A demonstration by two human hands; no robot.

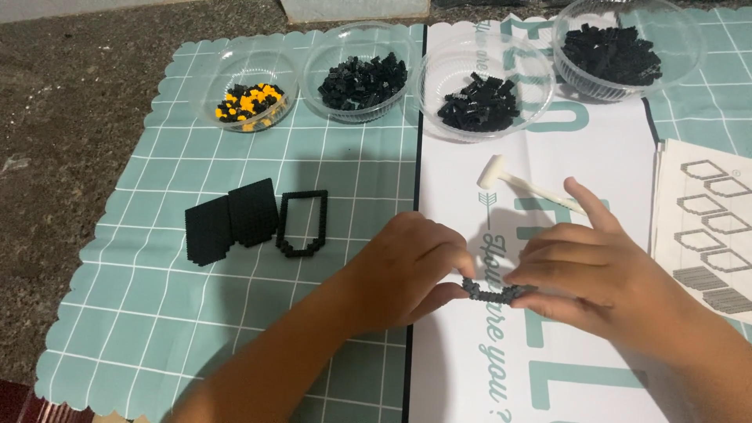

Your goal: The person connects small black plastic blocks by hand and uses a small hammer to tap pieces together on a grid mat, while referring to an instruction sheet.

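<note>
Over the white sheet point(548, 157) | left hand point(399, 270), right hand point(591, 266) – fingers of both pinching a black brick strip point(492, 294) – white hammer point(525, 186) nearby

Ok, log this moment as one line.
left hand: pinching dark brick strip | right hand: pinching same strip | white hammer: on mat, untouched | four brick bowls: behind

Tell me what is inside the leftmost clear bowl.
The leftmost clear bowl holds a small heap of black and yellow-orange bricks. Whatever lies beneath the top bricks is covered.
</note>
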